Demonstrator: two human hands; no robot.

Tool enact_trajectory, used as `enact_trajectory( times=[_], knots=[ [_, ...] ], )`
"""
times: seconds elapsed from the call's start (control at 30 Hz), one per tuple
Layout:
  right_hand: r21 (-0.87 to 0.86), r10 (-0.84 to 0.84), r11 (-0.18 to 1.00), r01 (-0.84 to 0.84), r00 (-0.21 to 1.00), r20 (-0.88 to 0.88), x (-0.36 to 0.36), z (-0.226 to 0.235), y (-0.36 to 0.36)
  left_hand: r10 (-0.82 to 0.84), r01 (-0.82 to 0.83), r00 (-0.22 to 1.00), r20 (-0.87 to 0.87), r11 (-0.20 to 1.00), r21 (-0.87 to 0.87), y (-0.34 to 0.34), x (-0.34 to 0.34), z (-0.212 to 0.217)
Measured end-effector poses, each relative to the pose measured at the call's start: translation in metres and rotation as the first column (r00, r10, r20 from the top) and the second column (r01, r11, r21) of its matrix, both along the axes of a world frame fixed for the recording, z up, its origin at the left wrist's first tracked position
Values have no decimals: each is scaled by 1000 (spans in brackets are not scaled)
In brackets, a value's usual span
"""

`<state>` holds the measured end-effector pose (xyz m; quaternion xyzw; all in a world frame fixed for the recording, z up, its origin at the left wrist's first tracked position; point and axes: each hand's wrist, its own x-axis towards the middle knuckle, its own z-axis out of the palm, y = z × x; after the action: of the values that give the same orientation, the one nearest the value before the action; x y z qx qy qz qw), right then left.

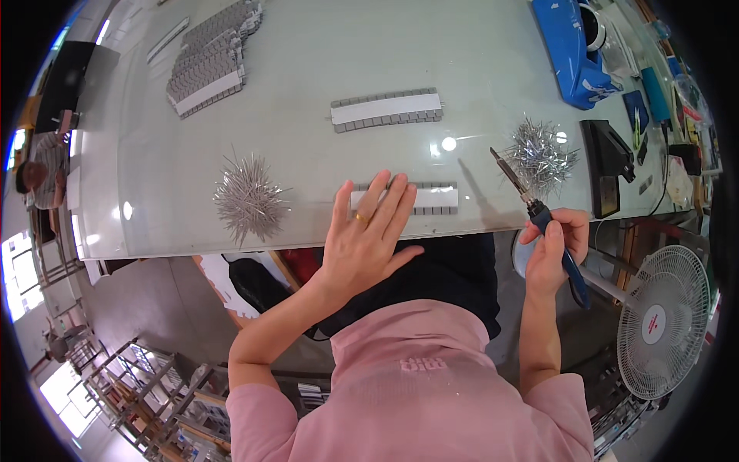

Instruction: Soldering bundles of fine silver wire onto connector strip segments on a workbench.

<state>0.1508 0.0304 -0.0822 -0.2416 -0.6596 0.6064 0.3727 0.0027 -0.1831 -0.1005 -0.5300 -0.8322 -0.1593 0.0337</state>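
My left hand (pixel 371 231) lies flat, fingers stretched out, over the left part of a grey segmented strip with a white band (pixel 436 198) near the table's front edge. The palm and fingers hide much of that strip. In my right hand (pixel 556 245) is a soldering iron (pixel 545 218) with a dark blue handle. Its dark tip points up and left, close to a loose pile of thin silvery metal pins (pixel 541 156). Farther back lies a second grey strip with a white band (pixel 387 109), with short pins sticking out at its ends.
Another pile of metal pins (pixel 250 197) sits left of my left hand. Stacked grey strips (pixel 208 65) lie at the far left. At the right are a blue tape dispenser (pixel 568 54) and a black soldering stand (pixel 608 165). A fan (pixel 663 322) stands beside my right arm.
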Motion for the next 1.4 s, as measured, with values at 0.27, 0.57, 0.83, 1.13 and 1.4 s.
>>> enact_trajectory(
  times=[0.27,0.57,0.83,1.13,1.4],
  knots=[
    [-27,-90,996,90,996,5,-3,-7,13,-168,184,969,-181,980,72,-18,7,-1],
    [145,-205,968,206,978,-23,-10,-24,44,-174,138,978,114,954,268,42,-87,83],
    [424,-96,901,97,995,-24,-8,-33,37,63,87,931,-360,919,385,149,-294,46],
    [472,-22,881,17,1000,6,-10,-30,43,39,84,906,-422,959,270,154,-289,36],
    [496,-4,868,12,1000,-16,-13,-33,41,-51,40,990,134,996,80,54,-119,42]
  ],
)
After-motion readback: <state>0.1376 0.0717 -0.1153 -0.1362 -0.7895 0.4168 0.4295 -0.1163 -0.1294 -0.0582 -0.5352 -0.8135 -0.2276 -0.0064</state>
